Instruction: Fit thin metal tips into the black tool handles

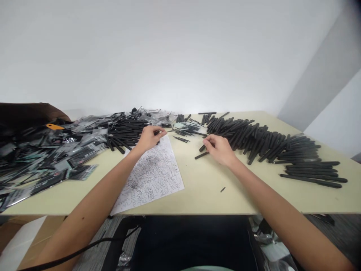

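Black pens: a long heap [248,137] fans across the right half of the surface [203,203], pens leaning over one another; at its near end a few pens [313,175] lie roughly side by side.
Left hand: the left hand [149,138] is above the far end of the scribbled paper, fingers bent and drawn together, just beside the left pile; I cannot tell whether it grasps anything.
Right hand: the right hand [221,148] is at the left edge of the heap, thumb and fingers curled close; two pens [201,155] stick out beside and below the fingertips, and I cannot tell whether either is gripped.
Left pile: dark pens [128,130] are stacked between the packets and the left hand, several ends pointing toward the near edge.
Paper: one white sheet [158,180], covered in dark scribbles, lies at an angle, a near corner reaching the edge.
Thin sticks: a loose cluster [187,129] lies between the hands, farther back.
Small dark piece: one [223,189] lies alone, nearer than the right hand.
Packets: clear and black plastic packets [84,150] overlap across the left side.
Orange item: it [55,127] lies among the packets, near a brown box [31,113].
Cable: a black cord [84,249] crosses the left forearm.
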`<state>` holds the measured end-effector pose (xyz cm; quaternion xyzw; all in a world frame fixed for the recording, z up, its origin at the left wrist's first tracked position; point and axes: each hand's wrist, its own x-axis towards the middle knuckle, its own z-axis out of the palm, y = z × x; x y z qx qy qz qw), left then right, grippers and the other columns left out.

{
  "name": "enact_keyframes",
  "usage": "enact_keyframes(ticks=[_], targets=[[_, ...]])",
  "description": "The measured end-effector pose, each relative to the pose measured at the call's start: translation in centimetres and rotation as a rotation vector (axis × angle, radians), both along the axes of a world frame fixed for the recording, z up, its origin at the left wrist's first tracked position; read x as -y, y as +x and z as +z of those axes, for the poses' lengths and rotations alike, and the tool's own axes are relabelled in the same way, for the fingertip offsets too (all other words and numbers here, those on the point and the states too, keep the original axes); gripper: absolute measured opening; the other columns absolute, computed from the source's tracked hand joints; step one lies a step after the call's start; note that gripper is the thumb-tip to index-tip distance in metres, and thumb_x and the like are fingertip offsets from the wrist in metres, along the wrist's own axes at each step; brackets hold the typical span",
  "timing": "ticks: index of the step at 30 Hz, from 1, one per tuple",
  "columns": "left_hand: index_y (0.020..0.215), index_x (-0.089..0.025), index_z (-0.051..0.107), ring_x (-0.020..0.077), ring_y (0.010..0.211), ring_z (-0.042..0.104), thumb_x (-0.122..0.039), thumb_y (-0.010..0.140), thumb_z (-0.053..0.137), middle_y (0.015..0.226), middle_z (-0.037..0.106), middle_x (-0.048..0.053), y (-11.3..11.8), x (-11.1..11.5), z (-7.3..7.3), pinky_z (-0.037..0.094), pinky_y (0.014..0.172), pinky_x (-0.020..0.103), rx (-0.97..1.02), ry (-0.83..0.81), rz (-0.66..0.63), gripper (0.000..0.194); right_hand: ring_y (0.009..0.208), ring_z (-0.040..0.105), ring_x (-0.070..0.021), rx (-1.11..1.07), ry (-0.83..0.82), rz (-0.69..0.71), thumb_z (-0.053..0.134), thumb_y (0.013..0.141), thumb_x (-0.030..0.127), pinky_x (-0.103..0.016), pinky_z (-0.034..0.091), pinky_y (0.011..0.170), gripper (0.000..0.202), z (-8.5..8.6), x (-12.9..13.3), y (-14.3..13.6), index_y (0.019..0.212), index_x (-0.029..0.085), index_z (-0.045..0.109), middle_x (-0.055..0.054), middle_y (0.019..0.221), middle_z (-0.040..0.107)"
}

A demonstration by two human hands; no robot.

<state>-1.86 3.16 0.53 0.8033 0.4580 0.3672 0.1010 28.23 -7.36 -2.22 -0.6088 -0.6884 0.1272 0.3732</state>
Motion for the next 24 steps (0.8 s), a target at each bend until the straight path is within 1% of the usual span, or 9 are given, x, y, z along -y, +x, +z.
enact_keyframes(ticks=[3, 6, 9, 10, 13, 15, 17, 21, 24], targets=[[0.089, -0.016, 0.079, 0.0198, 0.071, 0.062, -0.048, 0.084, 0.066, 0.081, 0.075, 0.007, 0.8, -1.9, -1.0, 0.042, 0.069, 0.029, -0.087, -0.014, -0.054, 0.035, 0.078, 0.066, -0.02, 0.055, -0.011, 0.045, 0.052, 0.095, 0.036, -0.03, 0.045, 0.073, 0.021, -0.2, 0.2, -0.5, 0.091, 0.023, 0.068, -0.005, 0.088, 0.074], [0.091, -0.018, 0.079, 0.0192, 0.071, 0.06, -0.048, 0.084, 0.067, 0.078, 0.074, 0.005, 2.4, -2.8, -1.9, 0.042, 0.07, 0.028, -0.154, -0.033, -0.097, 0.033, 0.076, 0.065, -0.0195, 0.12, -0.03, 0.071, 0.051, 0.095, 0.036, -0.029, 0.044, 0.071, 0.021, -0.4, 0.4, -0.9, 0.091, 0.024, 0.068, -0.004, 0.084, 0.072], [0.099, -0.02, 0.076, 0.0185, 0.071, 0.057, -0.046, 0.084, 0.067, 0.076, 0.07, 0.003, 3.5, -2.6, -2.3, 0.04, 0.07, 0.027, -0.151, -0.027, -0.08, 0.032, 0.074, 0.063, -0.0193, 0.162, -0.037, 0.069, 0.05, 0.096, 0.037, -0.029, 0.043, 0.07, 0.022, -0.4, 0.5, -0.8, 0.092, 0.024, 0.068, -0.004, 0.082, 0.071], [0.101, -0.019, 0.075, 0.0179, 0.07, 0.056, -0.046, 0.084, 0.067, 0.075, 0.068, 0.003, 3.7, -2.4, -2.3, 0.04, 0.069, 0.026, -0.148, -0.033, -0.093, 0.033, 0.074, 0.063, -0.0192, 0.171, -0.035, 0.068, 0.05, 0.096, 0.037, -0.029, 0.043, 0.07, 0.022, -0.3, 0.5, -0.8, 0.092, 0.024, 0.068, -0.004, 0.082, 0.071], [0.1, -0.018, 0.072, 0.0158, 0.067, 0.053, -0.045, 0.084, 0.066, 0.074, 0.063, 0.001, 4.1, -1.6, -2.3, 0.037, 0.065, 0.024, -0.189, -0.089, -0.204, 0.032, 0.074, 0.063, -0.0191, 0.169, -0.014, 0.084, 0.051, 0.096, 0.035, -0.029, 0.042, 0.071, 0.021, -0.1, 0.5, -0.9, 0.092, 0.024, 0.068, -0.004, 0.081, 0.071], [0.101, -0.019, 0.071, 0.0158, 0.068, 0.053, -0.044, 0.086, 0.065, 0.077, 0.063, 0.001, 4.2, -1.2, -2.4, 0.035, 0.065, 0.024, -0.249, -0.118, -0.238, 0.031, 0.075, 0.063, -0.0193, 0.155, -0.002, 0.109, 0.052, 0.096, 0.033, -0.03, 0.042, 0.072, 0.02, 0.0, 0.5, -1.0, 0.091, 0.023, 0.068, -0.005, 0.081, 0.071], [0.103, -0.02, 0.071, 0.0168, 0.071, 0.055, -0.043, 0.089, 0.061, 0.08, 0.065, 0.002, 4.4, -0.9, -2.4, 0.035, 0.067, 0.025, -0.304, -0.121, -0.211, 0.029, 0.076, 0.063, -0.0193, 0.146, -0.001, 0.133, 0.053, 0.095, 0.031, -0.03, 0.042, 0.072, 0.019, 0.0, 0.6, -1.2, 0.09, 0.022, 0.068, -0.005, 0.082, 0.072], [0.099, -0.021, 0.071, 0.0186, 0.076, 0.058, -0.044, 0.092, 0.058, 0.084, 0.069, 0.003, 4.5, -0.8, -2.4, 0.035, 0.07, 0.026, -0.374, -0.111, -0.177, 0.027, 0.075, 0.061, -0.0182, 0.145, -0.017, 0.141, 0.053, 0.096, 0.03, -0.029, 0.04, 0.069, 0.018, -0.1, 0.6, -1.3, 0.09, 0.022, 0.069, -0.005, 0.083, 0.071], [0.099, -0.023, 0.068, 0.0197, 0.079, 0.059, -0.047, 0.094, 0.056, 0.084, 0.069, 0.003, 4.2, -1.0, -2.0, 0.035, 0.073, 0.025, -0.453, -0.107, -0.203, 0.028, 0.072, 0.06, -0.0169, 0.133, -0.025, 0.147, 0.053, 0.096, 0.03, -0.028, 0.04, 0.068, 0.018, 0.0, 0.6, -1.3, 0.09, 0.021, 0.068, -0.005, 0.083, 0.071]])
